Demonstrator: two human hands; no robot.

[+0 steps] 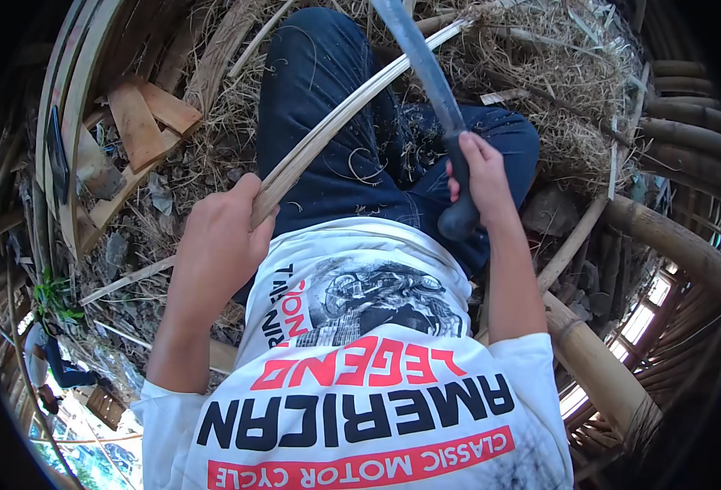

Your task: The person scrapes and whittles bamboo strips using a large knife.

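My left hand is closed around the near end of a long, pale bamboo strip, which slants up and away to the right over my legs. In my right hand is the black handle of a machete, its grey blade pointing away from me. The blade crosses the strip near the strip's far part and overlaps it in this view. Thin curled shavings lie on my dark trousers below the strip.
Heaps of fine shavings cover the ground ahead and to the right. Wood blocks and curved planks stand at the left. Thick bamboo poles run along the right side. Another person is at the far lower left.
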